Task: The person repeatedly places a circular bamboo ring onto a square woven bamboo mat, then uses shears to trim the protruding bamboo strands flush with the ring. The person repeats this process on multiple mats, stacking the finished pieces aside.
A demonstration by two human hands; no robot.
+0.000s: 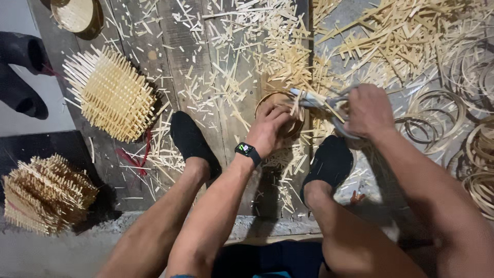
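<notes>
1. Scissors (329,103) sit in the right hand (368,110), whose fingers are closed through the handles; the pale blades point left toward the small basket.
2. Left hand (270,128) grips a small round woven bamboo basket (294,126) from above, fingers curled over its rim; a smartwatch (248,151) is on that wrist.
3. That basket is held just above the wooden floor boards (175,56), between two feet in black shoes (193,141).
4. Cut bamboo splinters (247,46) litter the boards around the hands.
5. Two unfinished woven pieces with bristling stick ends lie to the left: one pale (110,95), one darker (46,193).
6. Coiled bamboo hoops (437,116) lie to the right, near the scissors hand.
7. A finished shallow woven dish (74,14) rests at the top left.
</notes>
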